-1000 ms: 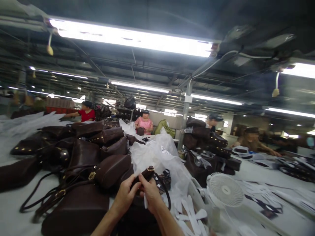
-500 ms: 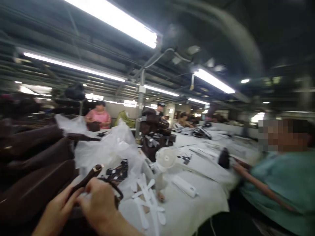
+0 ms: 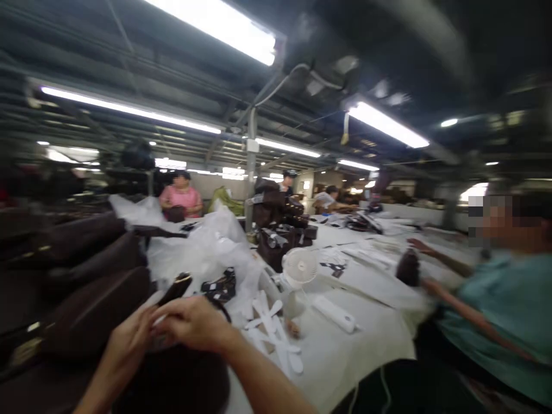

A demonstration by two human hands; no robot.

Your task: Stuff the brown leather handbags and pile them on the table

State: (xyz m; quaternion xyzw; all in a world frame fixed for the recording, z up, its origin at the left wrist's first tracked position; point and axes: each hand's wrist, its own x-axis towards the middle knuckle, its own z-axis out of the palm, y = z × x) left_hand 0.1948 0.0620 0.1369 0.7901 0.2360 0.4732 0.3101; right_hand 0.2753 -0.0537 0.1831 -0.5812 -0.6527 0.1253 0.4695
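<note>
My left hand (image 3: 129, 339) is closed around a dark brown bag handle (image 3: 175, 289) with gold-coloured metal at its upper end. Across from it, my right hand (image 3: 196, 322) bends over the same spot, fingers pinched on a small white wrapping piece (image 3: 158, 319) by the handle. The fingertips of both hands nearly meet, and they hide much of what they grip. Below them is the rounded dark brown body of a bag (image 3: 181, 379), seen only in part.
Dark brown bags (image 3: 99, 310) are piled at left. Clear plastic sheeting (image 3: 198, 247), white cut strips (image 3: 276, 339), a small white fan (image 3: 299, 267) and a white power strip (image 3: 334, 313) lie on the covered table (image 3: 375, 333). A co-worker in green (image 3: 495, 322) sits at right.
The view has shifted slightly. My right hand has turned, its forearm now reaching in across the bag, and more of the bag's body shows beneath. The co-worker's far arm has moved out over the table.
</note>
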